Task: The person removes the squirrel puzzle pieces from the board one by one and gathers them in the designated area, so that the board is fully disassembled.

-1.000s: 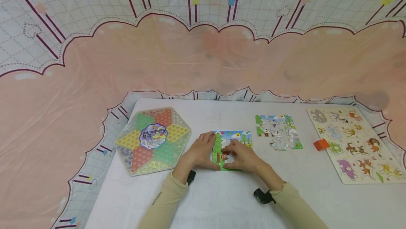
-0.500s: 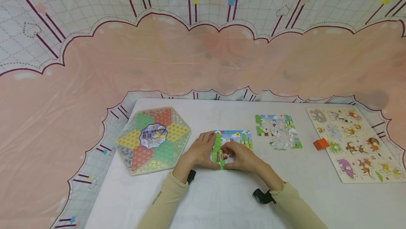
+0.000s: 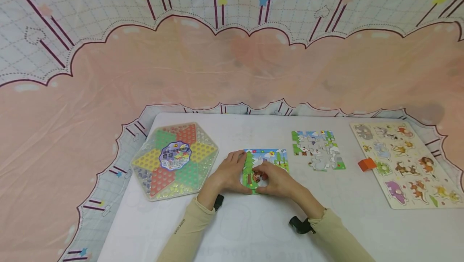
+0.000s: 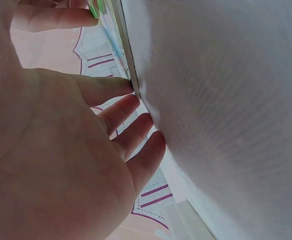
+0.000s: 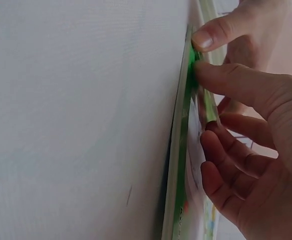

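Observation:
A small jigsaw puzzle board (image 3: 268, 152) with a forest picture lies in the middle of the table. My left hand (image 3: 229, 172) rests along its left side, thumb near the lower edge. In the left wrist view, its extended fingertips touch the board's edge (image 4: 126, 47). Over the lower part of the board, my right hand (image 3: 278, 179) has its fingers curled, pinching a puzzle piece (image 3: 256, 178) with a brown animal between thumb and index finger. The right wrist view shows the right thumb (image 5: 225, 82) close to the left thumb. Part of the board is hidden under the right hand.
On the left lies a hexagonal Chinese checkers set (image 3: 203, 169). Joined jigsaw pieces (image 3: 319, 149) sit behind and right of the board. An orange block (image 3: 367, 165) touches a wooden animal puzzle (image 3: 406, 165) at the far right. A patterned cloth (image 3: 232, 68) hangs behind the white table (image 3: 253, 229).
The right index finger has curled slightly more over the brown animal piece since a second ago. The left hand and the board have stayed in place.

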Tool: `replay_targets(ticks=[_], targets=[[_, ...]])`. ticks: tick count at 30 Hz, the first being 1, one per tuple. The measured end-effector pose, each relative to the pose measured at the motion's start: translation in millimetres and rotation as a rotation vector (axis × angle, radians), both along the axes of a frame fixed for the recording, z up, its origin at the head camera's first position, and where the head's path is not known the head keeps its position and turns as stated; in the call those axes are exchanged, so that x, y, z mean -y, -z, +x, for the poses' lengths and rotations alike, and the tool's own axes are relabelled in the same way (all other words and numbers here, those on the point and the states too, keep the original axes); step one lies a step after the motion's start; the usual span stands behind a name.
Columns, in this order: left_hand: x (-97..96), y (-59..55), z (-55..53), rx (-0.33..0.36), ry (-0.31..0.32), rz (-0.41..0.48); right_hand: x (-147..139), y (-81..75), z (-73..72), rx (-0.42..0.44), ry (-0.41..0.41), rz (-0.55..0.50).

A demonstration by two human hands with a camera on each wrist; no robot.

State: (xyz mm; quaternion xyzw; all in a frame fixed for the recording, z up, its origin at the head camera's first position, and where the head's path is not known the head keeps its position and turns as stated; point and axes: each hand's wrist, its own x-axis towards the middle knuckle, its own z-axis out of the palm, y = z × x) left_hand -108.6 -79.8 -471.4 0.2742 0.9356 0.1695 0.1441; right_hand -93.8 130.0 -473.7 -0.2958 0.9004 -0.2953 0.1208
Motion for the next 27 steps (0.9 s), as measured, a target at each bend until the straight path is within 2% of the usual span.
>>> replay_targets(ticks=[10, 27], targets=[[-0.7, 0.0, -1.6, 0.003, -0.003, -0.013, -11.4, -2.7, -4.0, -0.024, 0.046, -0.013], [0.2, 0.0, -0.8, 0.002, -0.006, -0.005, -35.7, -11.2, -6.6, 0.0, 0.112, -0.051]])
